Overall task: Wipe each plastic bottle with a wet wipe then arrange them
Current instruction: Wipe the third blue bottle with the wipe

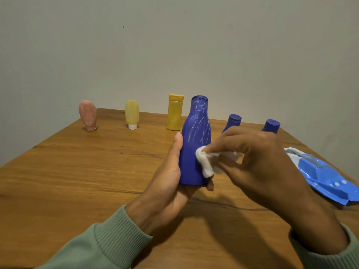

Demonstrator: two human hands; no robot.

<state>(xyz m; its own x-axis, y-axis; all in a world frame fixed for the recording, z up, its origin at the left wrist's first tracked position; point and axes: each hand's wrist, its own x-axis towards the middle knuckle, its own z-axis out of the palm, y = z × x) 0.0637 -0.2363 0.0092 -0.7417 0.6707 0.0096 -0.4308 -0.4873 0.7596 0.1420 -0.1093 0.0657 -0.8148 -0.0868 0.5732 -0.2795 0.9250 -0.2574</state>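
My left hand (167, 183) grips a tall blue bottle (194, 136) upright above the wooden table (77, 171), thumb along its left side. White streaks mark the bottle's upper half. My right hand (256, 162) pinches a bunched white wet wipe (206, 164) and presses it against the bottle's lower right side. Along the back of the table stand a pink bottle (87, 115), a pale yellow bottle (132, 114) on its white cap, and a yellow bottle (175, 112). Two smaller blue bottles (234, 121) (271, 125) stand behind my right hand, partly hidden.
A blue wet wipe pack (326, 175) lies at the table's right edge, its flap raised. A plain grey wall stands right behind the table's far edge. Green sleeves cover both my forearms.
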